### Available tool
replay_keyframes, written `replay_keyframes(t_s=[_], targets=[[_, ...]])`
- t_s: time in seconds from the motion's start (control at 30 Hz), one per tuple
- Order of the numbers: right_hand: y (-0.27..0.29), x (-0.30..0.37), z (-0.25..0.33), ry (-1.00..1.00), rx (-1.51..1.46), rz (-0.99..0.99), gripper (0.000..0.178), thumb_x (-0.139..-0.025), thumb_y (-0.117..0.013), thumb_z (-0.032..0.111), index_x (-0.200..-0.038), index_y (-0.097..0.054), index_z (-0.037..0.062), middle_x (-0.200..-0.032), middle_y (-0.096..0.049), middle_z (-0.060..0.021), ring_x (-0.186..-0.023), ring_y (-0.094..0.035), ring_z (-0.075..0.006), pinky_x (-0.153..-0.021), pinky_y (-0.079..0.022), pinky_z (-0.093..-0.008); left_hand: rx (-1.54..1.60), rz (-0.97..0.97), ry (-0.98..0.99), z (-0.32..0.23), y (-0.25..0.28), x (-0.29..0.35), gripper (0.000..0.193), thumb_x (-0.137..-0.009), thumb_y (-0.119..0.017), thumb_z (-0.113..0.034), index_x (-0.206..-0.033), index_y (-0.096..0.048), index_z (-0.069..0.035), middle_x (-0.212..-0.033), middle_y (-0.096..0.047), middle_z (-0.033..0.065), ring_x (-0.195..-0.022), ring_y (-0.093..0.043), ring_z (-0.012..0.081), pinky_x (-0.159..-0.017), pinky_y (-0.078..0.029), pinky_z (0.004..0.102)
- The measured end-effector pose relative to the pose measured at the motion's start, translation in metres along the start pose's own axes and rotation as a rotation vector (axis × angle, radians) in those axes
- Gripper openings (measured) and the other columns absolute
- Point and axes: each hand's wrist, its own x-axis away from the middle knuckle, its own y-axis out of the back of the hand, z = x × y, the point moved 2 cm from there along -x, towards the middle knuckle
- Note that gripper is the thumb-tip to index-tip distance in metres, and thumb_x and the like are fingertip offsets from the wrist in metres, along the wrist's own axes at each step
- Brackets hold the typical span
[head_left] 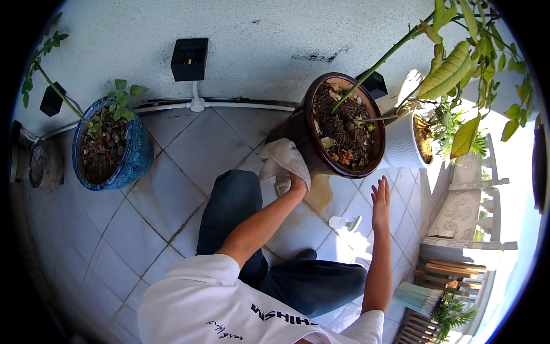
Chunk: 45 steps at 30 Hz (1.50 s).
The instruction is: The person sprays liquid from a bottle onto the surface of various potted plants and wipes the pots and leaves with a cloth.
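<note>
My left hand (298, 183) is wrapped in a beige cloth (281, 160), which it holds against the lower side of a glossy dark brown pot (286, 123). The cloth hides most of its fingers. My right hand (380, 203) is raised just off the pot's near right side, fingers stretched out and nothing in them. Soil, dry leaves and a green-stemmed plant (395, 51) fill the pot. On the tiles below my right hand lies a small white object (345, 223) whose kind I cannot make out.
A white ribbed pot (404, 143) stands close to the brown one. To the left is a blue glazed pot (146, 152) with a plant. Black wall lamps (189, 59) and white conduit (246, 105) run along the wall. At lower right are a pale green planter (415, 298) and wooden slats (421, 332).
</note>
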Motion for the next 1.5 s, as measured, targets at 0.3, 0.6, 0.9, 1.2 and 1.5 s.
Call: replay_keyframes(t_s=[0.3,0.6,0.9,1.2,1.5], targets=[[-0.036,-0.127,0.001,0.064,-0.114,0.025,0.068,-0.103,-0.035,0.05,-0.152,-0.022,0.0053,-0.15,-0.037,-0.0147,-0.134,-0.04,-0.0276,-0.111,-0.033,-0.0356,0.013,0.314,0.006,-0.035,-0.004,-0.164,0.045,-0.103,-0.034,-0.028,-0.133,-0.051,0.001,-0.133,-0.055,0.0121,-0.12,-0.054,0.0273,-0.106,-0.04,0.0376],[-0.038,-0.104,0.015,0.105,-0.232,0.242,0.066,-0.102,-0.047,0.041,-0.149,-0.017,0.005,-0.148,-0.035,-0.0155,-0.132,-0.042,-0.0293,-0.109,-0.039,-0.0414,-0.118,-0.226,-0.268,0.003,0.167,-0.152,0.041,-0.104,-0.036,-0.032,-0.137,-0.049,-0.011,-0.13,-0.054,0.0075,-0.118,-0.053,0.0233,-0.101,-0.043,0.0376],[-0.026,-0.111,-0.004,0.13,-0.36,0.276,0.063,-0.1,-0.051,0.038,-0.147,-0.02,0.0098,-0.147,-0.034,-0.0143,-0.13,-0.044,-0.029,-0.106,-0.043,-0.0417,0.884,0.229,-0.151,0.118,-0.016,0.005,0.069,-0.093,-0.042,-0.067,-0.139,-0.043,-0.017,-0.128,-0.055,0.0027,-0.12,-0.051,0.0163,-0.103,-0.042,0.0296],[-0.015,-0.114,-0.005,0.007,-0.289,0.307,0.079,-0.094,-0.055,0.054,-0.151,-0.009,0.0243,-0.153,-0.028,-0.0043,-0.132,-0.041,-0.0318,-0.098,-0.035,-0.0579,0.22,0.204,-0.398,0.058,-0.08,0.03,0.055,-0.1,-0.04,-0.052,-0.136,-0.045,-0.01,-0.117,-0.058,0.0086,-0.102,-0.06,0.0234,-0.089,-0.052,0.0363],[0.002,-0.112,-0.001,0.031,-0.321,0.619,0.079,-0.095,-0.044,0.063,-0.154,-0.002,0.0301,-0.159,-0.017,-0.0095,-0.138,-0.032,-0.0382,-0.109,-0.027,-0.0554,0.082,-0.171,-0.519,0.096,0.068,-0.04,0.04,-0.105,-0.036,-0.037,-0.129,-0.051,-0.009,-0.127,-0.057,0.0062,-0.108,-0.056,0.017,-0.093,-0.046,0.0311]])
